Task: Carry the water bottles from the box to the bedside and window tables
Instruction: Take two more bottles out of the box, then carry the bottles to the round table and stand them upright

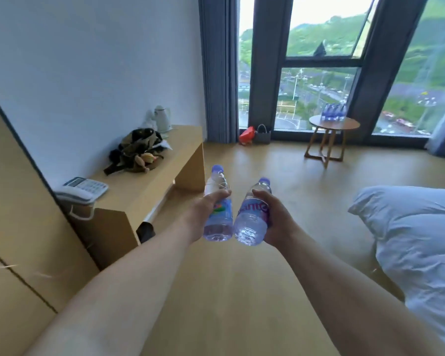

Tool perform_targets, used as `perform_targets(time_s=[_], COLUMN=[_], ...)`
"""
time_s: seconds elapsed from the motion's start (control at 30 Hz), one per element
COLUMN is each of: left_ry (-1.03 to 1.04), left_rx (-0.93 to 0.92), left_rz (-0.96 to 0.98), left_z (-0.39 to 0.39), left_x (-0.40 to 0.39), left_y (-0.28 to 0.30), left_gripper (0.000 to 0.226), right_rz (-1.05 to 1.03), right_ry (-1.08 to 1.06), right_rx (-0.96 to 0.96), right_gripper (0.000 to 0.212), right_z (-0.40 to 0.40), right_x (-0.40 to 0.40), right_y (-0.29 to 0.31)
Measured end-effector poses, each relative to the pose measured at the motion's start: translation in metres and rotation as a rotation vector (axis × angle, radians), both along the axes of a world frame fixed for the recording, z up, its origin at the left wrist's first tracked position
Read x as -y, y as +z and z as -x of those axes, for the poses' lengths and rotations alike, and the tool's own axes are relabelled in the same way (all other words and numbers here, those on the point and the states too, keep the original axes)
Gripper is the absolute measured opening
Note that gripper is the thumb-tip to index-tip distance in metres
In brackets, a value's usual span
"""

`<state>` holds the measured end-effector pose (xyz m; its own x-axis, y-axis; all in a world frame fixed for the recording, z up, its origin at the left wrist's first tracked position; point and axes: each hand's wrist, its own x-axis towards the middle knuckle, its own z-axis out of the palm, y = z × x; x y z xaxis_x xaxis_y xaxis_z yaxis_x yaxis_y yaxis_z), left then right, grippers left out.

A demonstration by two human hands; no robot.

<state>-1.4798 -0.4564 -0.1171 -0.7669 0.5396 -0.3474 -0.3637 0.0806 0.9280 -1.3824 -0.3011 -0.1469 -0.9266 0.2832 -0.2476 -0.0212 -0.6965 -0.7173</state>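
My left hand grips a clear water bottle with a blue cap and label, held upright in front of me. Beside it, my right hand grips a second water bottle, tilted slightly and nearly touching the first. Both arms are stretched forward over the wooden floor. Far ahead by the window stands a small round wooden table with several water bottles standing on its top. The box is not in view.
A long wooden desk along the left wall carries a telephone, a dark bundle of clothing and a kettle. A white bed lies at the right. A red bag and a grey bag sit by the curtain.
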Motion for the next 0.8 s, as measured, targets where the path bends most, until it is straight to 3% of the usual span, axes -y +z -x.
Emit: perform_targets(time_s=[0.13,0.3,0.6,0.8], left_ry=[-0.148,-0.344,-0.607,-0.667], left_rx=[0.017,-0.033,-0.083,-0.099], left_rz=[0.024,0.031,0.097,0.140], left_z=[0.021,0.072,0.179,0.230], left_x=[-0.103,-0.242,-0.488,-0.625], left_y=[-0.005,-0.017,-0.006,-0.011], left_gripper=[0.056,0.049,0.058,0.054], right_rz=[-0.003,-0.027,-0.080,-0.070], right_ry=[-0.144,-0.271,-0.478,-0.557], right_rx=[0.003,0.009,0.150,0.206], right_gripper=[0.019,0.030,0.036,0.039], right_z=[0.002,0.028,0.106,0.144], right_x=[-0.088,-0.212,-0.424,-0.547], right_y=[-0.008,-0.018,-0.005,-0.002])
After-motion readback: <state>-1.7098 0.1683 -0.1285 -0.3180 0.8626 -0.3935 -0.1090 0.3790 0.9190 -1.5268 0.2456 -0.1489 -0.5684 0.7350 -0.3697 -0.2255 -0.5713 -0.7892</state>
